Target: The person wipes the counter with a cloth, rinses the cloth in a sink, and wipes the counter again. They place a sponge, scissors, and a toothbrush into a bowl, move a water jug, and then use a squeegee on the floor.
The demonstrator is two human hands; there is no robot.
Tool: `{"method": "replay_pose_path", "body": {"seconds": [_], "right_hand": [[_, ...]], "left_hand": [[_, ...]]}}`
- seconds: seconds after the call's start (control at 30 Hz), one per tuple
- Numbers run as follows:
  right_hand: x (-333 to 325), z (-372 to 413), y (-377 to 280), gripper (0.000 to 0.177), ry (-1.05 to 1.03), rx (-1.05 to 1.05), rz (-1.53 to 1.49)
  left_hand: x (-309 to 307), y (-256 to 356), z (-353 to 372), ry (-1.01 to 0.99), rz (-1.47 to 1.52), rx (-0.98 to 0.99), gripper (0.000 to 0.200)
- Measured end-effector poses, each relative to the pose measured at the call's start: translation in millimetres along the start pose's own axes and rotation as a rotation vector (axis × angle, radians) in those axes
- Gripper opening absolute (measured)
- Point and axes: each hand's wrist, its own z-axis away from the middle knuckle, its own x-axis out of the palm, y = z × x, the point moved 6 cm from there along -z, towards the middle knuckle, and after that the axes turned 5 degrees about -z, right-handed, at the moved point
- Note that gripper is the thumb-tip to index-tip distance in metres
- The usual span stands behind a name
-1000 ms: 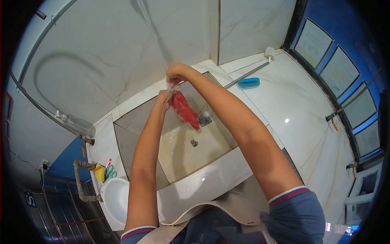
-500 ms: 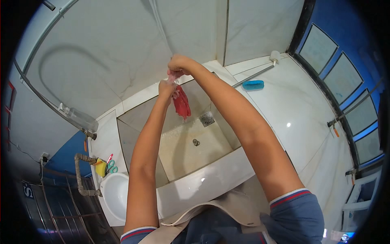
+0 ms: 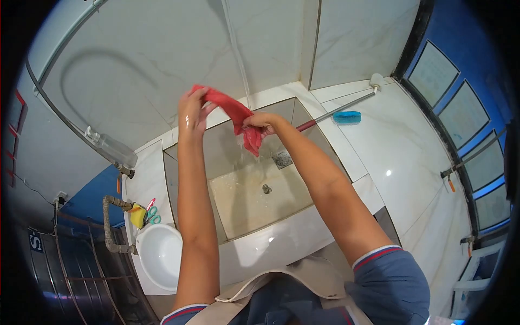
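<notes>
A wet red cloth (image 3: pixel 232 110) stretches between both hands above the far part of a tiled sink (image 3: pixel 244 222). My left hand (image 3: pixel 192 112), raised higher at the left, grips one end of it. The other end is pinched in my right hand (image 3: pixel 261 122), and a loose bunched corner hangs below those fingers. Water drips from this corner into the sink. A square drain grate (image 3: pixel 282 158) and a small metal fitting (image 3: pixel 266 189) show on the sink floor beneath.
A long-handled brush (image 3: pixel 352 102) leans across the sink's right corner, near a blue scrubbing brush (image 3: pixel 346 117). At left stand a white basin (image 3: pixel 158 254), yellow sponge (image 3: pixel 137 215), green-handled scissors (image 3: pixel 154 216) and a clear bottle (image 3: pixel 111 148). Bent pipe (image 3: pixel 108 227) juts out beside the basin.
Both hands were close together, squeezing the bunched cloth with its lower part hanging. Now they are apart: the left has moved left, the right lower and rightward, with the cloth spread between them.
</notes>
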Motion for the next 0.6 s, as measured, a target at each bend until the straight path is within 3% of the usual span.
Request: {"method": "replay_pose_path", "body": {"seconds": [0.03,0.1,0.2,0.23,0.27,0.33,0.37,0.4,0.47,0.5,0.53,0.6], "right_hand": [[-1.6,-3.4,-0.4,0.020,0.001,0.001,0.003],[-5.2,-11.7,-18.0,0.020,0.046,-0.264,0.269],[21.6,26.1,-36.7,0.026,-0.081,-0.241,0.369],[29.4,23.4,-39.9,0.044,-0.114,-0.298,0.380],[34.1,20.4,-38.8,0.044,-0.116,-0.298,0.381],[47.8,24.7,-43.2,0.051,-0.172,-0.388,0.304],[51.4,25.2,-41.8,0.052,-0.234,-0.392,0.102],[53.4,26.0,-38.5,0.052,-0.232,-0.386,0.103],[52.2,34.4,-43.1,0.047,-0.208,-0.543,-0.287],[52.7,39.5,-47.6,0.036,-0.061,-0.684,-0.186],[56.2,32.2,-44.7,0.036,-0.060,-0.686,-0.183],[50.8,47.1,-53.0,0.023,0.407,-1.184,0.122]], "left_hand": [[-33.7,-20.5,-11.9,0.059,0.083,-0.029,0.009],[-79.7,-88.5,-23.2,0.205,0.217,-0.126,0.010],[-97.5,-182.0,-5.0,0.351,0.355,-0.452,0.028],[-84.5,-192.4,7.2,0.257,0.227,-0.590,0.037],[-72.2,-203.4,21.1,0.164,0.095,-0.727,0.045],[-25.6,-199.6,34.1,-0.211,0.558,-0.675,0.056],[-19.4,-194.7,33.5,-0.211,0.560,-0.677,0.056],[-12.1,-182.3,26.7,-0.152,0.697,-0.607,0.054],[-1.3,-162.1,20.6,-0.093,0.836,-0.538,0.051],[3.9,-150.4,19.3,-0.104,0.807,-0.511,0.039],[6.7,-142.4,16.0,-0.114,0.778,-0.482,0.026],[7.8,-137.4,8.1,-0.119,0.743,-0.454,0.016]]}}
